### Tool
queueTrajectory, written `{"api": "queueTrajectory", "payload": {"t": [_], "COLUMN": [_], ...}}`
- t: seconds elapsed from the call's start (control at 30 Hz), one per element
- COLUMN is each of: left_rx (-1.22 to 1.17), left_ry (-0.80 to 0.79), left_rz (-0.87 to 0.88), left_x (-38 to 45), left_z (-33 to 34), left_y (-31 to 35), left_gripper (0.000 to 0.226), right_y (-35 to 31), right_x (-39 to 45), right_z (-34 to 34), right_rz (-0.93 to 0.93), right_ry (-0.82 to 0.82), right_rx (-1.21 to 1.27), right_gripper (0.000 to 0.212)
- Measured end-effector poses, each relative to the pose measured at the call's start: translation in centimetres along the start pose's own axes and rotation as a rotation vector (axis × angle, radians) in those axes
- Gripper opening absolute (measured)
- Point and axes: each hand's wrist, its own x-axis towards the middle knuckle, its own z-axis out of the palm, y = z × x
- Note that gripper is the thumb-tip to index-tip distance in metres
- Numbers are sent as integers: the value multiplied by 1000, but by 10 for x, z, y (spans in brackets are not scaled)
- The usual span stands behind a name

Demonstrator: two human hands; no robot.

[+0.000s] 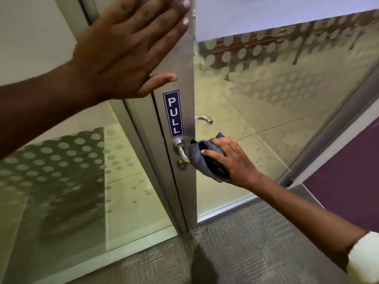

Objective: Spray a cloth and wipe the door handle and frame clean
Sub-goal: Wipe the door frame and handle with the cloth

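A: Start at the hands. What is the right hand [229,158] doing?

B: Its fingers and thumb are curled round a bunched grey cloth [202,155], pressing it against the outer end of the door handle [181,148]. The cloth covers the tip of the lever, so only the round base and the bend near it show.

A: And the left hand [127,52]?

B: Flat, fingers straight and together, thumb out, palm pressed on the metal door frame [185,83] well above the handle, near the frame's top edge in view. It seems to be steadying the door.

A: Where does the handle sit?

B: On the narrow metal upright of the door, close to its free edge, just below the blue PULL sticker [172,113] and just above the keyhole [181,166]. A second handle [204,118] pokes out on the far side of that edge.

A: Which way does it lie from the cloth hand?

B: To the left of it, touching the cloth. The lever's long axis runs from its base out toward the right hand, curving down, so the right hand is much the nearer. I'd judge the coming stroke slides along that axis toward the base. The frame's long axis is upright, so wiping it would run up toward the left hand.

A: A spray bottle?

B: None in view.
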Motion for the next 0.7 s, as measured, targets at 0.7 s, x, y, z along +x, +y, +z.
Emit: {"api": "queueTrajectory", "payload": {"t": [0.7], "left_rx": [-49], "left_ry": [2], "left_rz": [3], "left_x": [1], "left_z": [1], "left_y": [-2], "left_gripper": [78], "right_y": [-93], "right_x": [21], "right_z": [53], "right_rz": [398], "right_ry": [290], "right_rx": [90], "right_gripper": [84]}}
